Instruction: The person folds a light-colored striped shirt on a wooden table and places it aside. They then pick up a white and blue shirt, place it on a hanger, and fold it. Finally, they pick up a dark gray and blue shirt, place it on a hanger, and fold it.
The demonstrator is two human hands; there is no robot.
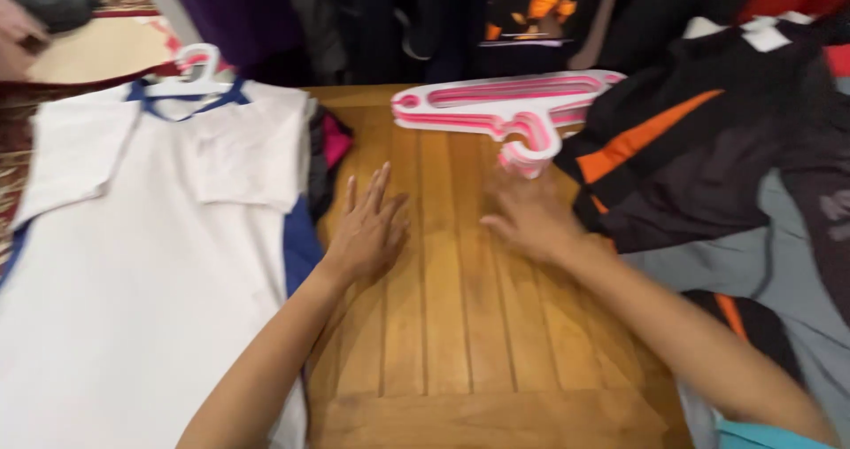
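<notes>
The left hand [367, 228] lies open, palm down and fingers spread, flat on the wooden bench [460, 325], holding nothing. At its 9 o'clock, just beside the wrist, lies a white shirt with blue trim [150, 254], spread flat on a white hanger [197, 73] whose hook shows at the collar, toward 11 o'clock. The right hand [531, 219] is blurred; it looks open, its fingers reaching toward 12 o'clock and touching or nearly touching the hooks of a stack of pink and white plastic hangers [509, 108], though I cannot tell whether it grips them. The stack lies across the far edge of the bench, its hooks curling down toward the hand. At 3 o'clock from the right hand a pile of dark garments lies against the forearm: a black jersey with an orange stripe [673, 148] on top and a grey garment [779, 263] beneath. A bit of pink and dark cloth [332, 143] peeks out from under the white shirt's far right edge.
</notes>
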